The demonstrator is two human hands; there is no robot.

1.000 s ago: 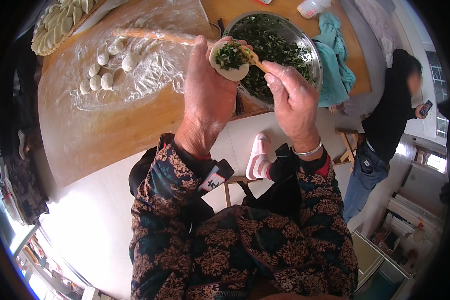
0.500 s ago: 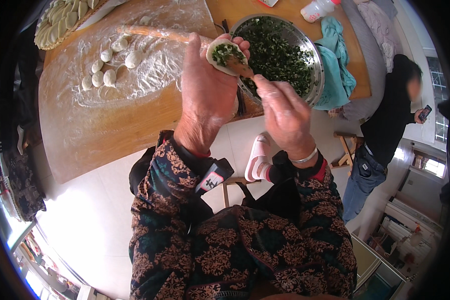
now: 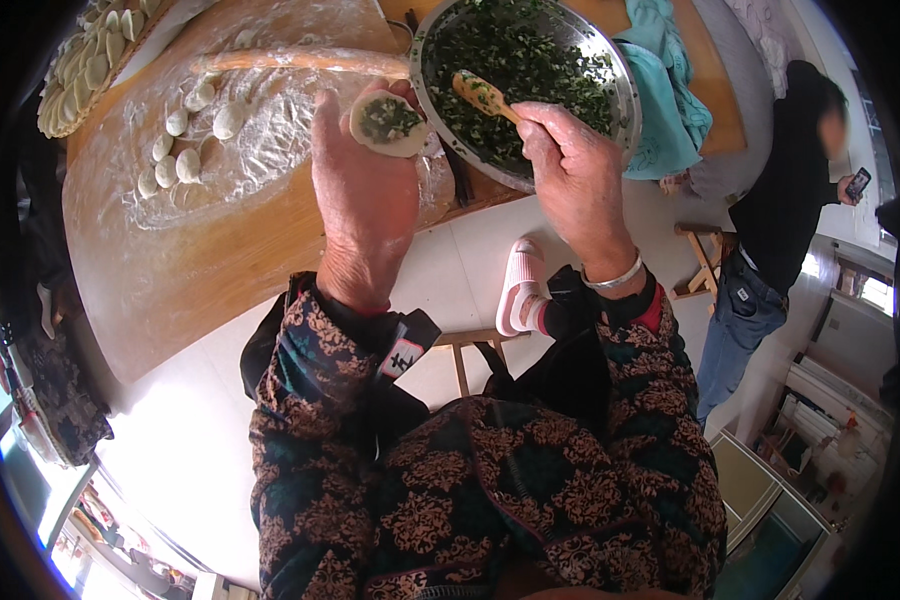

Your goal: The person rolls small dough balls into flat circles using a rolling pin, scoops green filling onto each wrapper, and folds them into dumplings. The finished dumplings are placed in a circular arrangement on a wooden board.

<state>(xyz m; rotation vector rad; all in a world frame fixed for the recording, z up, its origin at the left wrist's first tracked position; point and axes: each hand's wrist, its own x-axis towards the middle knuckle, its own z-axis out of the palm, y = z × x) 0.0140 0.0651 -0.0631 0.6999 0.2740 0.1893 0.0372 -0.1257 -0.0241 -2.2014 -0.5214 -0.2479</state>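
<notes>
My left hand (image 3: pixel 365 200) is palm up, cradling a round dumpling wrapper (image 3: pixel 415 140) with a mound of chopped green filling (image 3: pixel 388 118) in its middle. In my right hand (image 3: pixel 575 165) is the handle of a small wooden spoon (image 3: pixel 482 96). The spoon's head, with green bits stuck to it, is over the metal bowl (image 3: pixel 627 105) of chopped greens (image 3: pixel 530 45). Left of my left hand, several dough pieces (image 3: pixel 228 121) lie on the floured wooden board (image 3: pixel 200 265). A rolling pin (image 3: pixel 305 61) lies behind that hand.
A woven tray (image 3: pixel 58 122) of shaped dumplings (image 3: pixel 92 72) stands at the far left. Beside the bowl, a teal cloth (image 3: pixel 660 95) hangs over the table edge. On the right, a person (image 3: pixel 782 170) holding a phone stands near a wooden stool (image 3: pixel 702 262).
The spoon has come away from the wrapper and moved over the bowl. My left hand with the filled wrapper is now farther left and slightly lower in view.
</notes>
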